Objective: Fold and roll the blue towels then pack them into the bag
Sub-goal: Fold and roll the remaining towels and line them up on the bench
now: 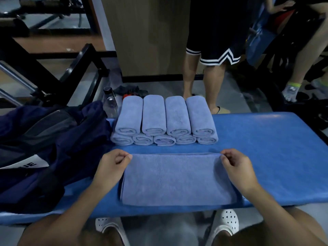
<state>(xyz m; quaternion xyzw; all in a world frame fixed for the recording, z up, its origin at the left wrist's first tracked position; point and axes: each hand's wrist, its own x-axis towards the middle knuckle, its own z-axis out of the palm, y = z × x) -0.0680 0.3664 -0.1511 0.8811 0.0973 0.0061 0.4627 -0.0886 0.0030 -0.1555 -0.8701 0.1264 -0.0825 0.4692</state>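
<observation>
Grip, left hand (113,166): thumb and forefinger pinch the far left corner of the folded blue towel (177,180); the other fingers are curled in behind.
Grip, right hand (236,167): same pinch on the far right corner, knuckles up.
Arm pose: both forearms reach forward from the near edge and angle inward, with the wrists low over the towel's short sides.
Folded towel: lies flat as a wide rectangle on the blue padded tabletop (266,148), its long side running left to right, close to the near edge. The far edge is drawn straight between the two pinches.
Rolled blue towels (165,119): stacked just beyond the flat towel, apart from it. Five are in the bottom row and four on top, with the spiral ends facing the person.
Bag (44,148): dark navy and slumped open on the left end of the tabletop. It is beside the left forearm, and its fabric reaches the left side of the rolled stack. A white label shows partial lettering.
Water bottle (111,103): clear with a dark cap, standing behind the bag at the far left corner of the stack.
Beyond the tabletop: a bystander's bare legs (204,77) in dark shorts stand directly behind the stack. A dark cloth heap (131,90) is on the floor.
Below: white perforated clogs (225,222) on the person's feet.
</observation>
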